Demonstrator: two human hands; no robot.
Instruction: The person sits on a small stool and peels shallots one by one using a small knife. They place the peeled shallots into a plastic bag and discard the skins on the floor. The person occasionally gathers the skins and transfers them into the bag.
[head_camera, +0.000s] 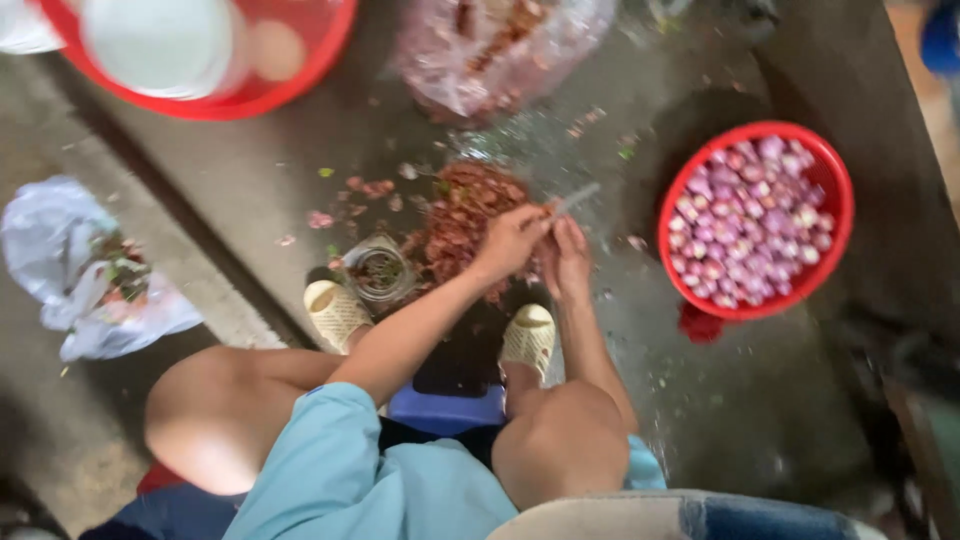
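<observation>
- My left hand (510, 243) is curled shut around a small shallot (543, 212), pinching it at the fingertips so the end sits exposed to the blade.
- My right hand (568, 258) is closed too, gripping a small knife (577, 198) whose blade pokes up and away from me, just touching the shallot; the picture is blurred, so I cannot tell exactly where the edge meets it.
- Both hands meet in front of my knees, above the pile of reddish skins (462, 222) on the wet concrete floor (250, 190); I judge I hold them there so peelings drop straight onto that heap.
- My forearms reach forward between my knees, elbows bent, as I sit low on a blue stool (445, 408), feet in pale sandals (335, 312) either side of the pile.
- The red bowl (835, 175) of peeled shallots (748, 222) stands near my right side.
- A small glass jar (378, 268) sits just beside my left foot.
</observation>
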